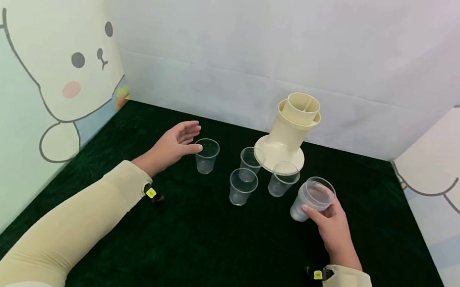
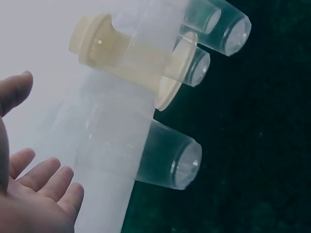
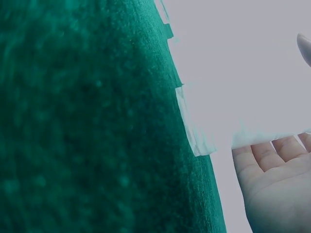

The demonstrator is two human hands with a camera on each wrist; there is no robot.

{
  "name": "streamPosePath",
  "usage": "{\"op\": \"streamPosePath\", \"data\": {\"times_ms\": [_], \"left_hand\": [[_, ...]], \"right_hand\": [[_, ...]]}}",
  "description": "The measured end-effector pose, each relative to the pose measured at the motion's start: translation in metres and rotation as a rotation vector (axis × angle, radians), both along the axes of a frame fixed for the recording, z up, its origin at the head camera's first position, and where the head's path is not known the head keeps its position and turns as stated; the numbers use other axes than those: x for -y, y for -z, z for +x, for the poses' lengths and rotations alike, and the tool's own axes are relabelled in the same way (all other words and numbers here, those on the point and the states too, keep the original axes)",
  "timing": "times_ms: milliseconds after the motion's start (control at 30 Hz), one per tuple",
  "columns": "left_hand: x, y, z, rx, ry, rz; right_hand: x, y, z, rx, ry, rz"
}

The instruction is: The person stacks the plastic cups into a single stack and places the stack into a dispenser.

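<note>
Stack [image 1: 308,195] sits at the right end of the group, over the green cloth [image 1: 211,261]; looks like clear cups nested. Your right hand [image 1: 330,222] grips it from the right side, thumb in front, fingers behind, spread no wider than the stack. Your left hand [image 1: 172,147] is empty: fingers loosely bent, thumb well apart from them, just beside the left cup [image 1: 207,156]. Three more singles stand upright between: back cup [image 1: 251,159], front cup [image 1: 242,188], right cup [image 1: 282,182]. Cream stand [image 1: 286,132] behind.

Step in hand, as judged: right holding, left at the approach to a single. Contact views poor: can't tell whether your left thumb touches the rim, or whether the stack's base bears on the cloth. Next move likely calls for a light pinch on the left cup, no sideways push, while you steady the stack; thin walls may flex.
</note>
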State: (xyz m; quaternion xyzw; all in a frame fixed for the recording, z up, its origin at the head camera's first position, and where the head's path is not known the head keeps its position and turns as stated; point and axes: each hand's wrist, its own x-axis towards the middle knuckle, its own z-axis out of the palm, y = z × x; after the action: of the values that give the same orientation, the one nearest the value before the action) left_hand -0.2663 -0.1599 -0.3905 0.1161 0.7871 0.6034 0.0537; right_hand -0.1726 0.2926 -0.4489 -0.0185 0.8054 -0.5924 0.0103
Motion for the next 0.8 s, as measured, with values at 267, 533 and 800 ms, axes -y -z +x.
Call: {"op": "streamPosePath", "data": {"times_ms": [267,533,800], "left_hand": [[0.001,0.014,-0.004,0.051,-0.014,-0.003],[-0.004,0.028,-0.002,0.091,-0.001,0.038],[-0.009,0.042,-0.003,0.11,0.004,0.039]], "right_hand": [[0.001,-0.001,0.0,0.014,0.004,-0.005],[0.001,-0.001,0.001,0.009,0.008,0.001],[0.0,0.0,0.001,0.011,0.0,-0.007]]}}
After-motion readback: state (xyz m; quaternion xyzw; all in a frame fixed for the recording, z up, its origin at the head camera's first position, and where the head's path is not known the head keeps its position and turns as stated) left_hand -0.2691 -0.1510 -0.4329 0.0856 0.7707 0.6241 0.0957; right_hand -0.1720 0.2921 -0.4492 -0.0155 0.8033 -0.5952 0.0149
